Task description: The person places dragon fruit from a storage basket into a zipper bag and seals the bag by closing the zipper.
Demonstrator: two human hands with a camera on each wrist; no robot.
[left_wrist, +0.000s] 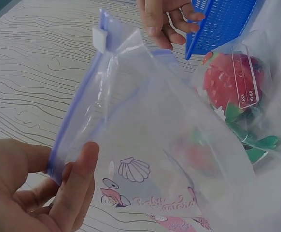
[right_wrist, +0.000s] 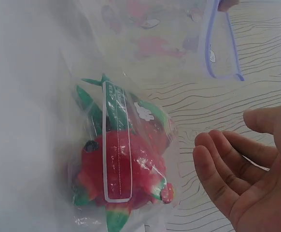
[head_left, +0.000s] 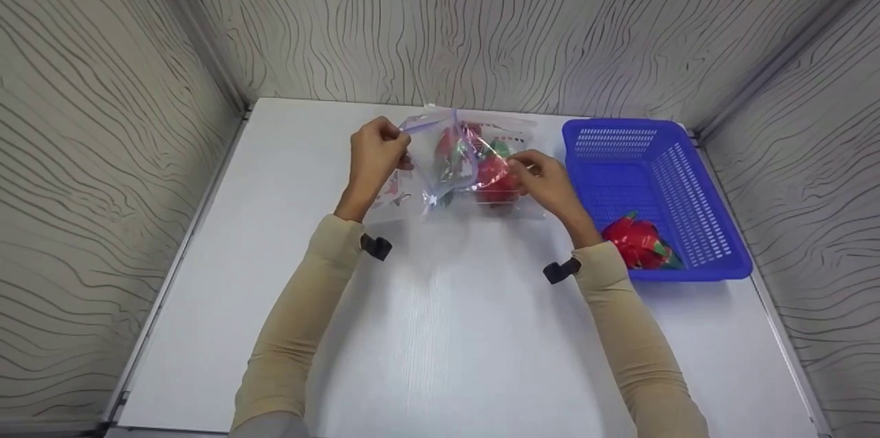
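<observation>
My left hand (head_left: 378,152) pinches the purple zip edge of a clear zip bag (left_wrist: 145,121) between thumb and fingers. White and pink prints, including a shell, show on the bag, and a white slider (left_wrist: 99,39) sits at one end of its zip. The bag's mouth gapes. To its right lie red dragon fruits (head_left: 496,183) with green tips, seen through clear plastic; whether one bag or two cover them I cannot tell. My right hand (right_wrist: 256,169) hovers beside this plastic, fingers loosely bent, and grips nothing in the right wrist view.
A blue plastic basket (head_left: 711,211) stands at the right of the white table (head_left: 426,328). Another red dragon fruit (head_left: 636,242) lies in its near left corner. Wood-grain panels (head_left: 440,25) rise behind the table and at both sides.
</observation>
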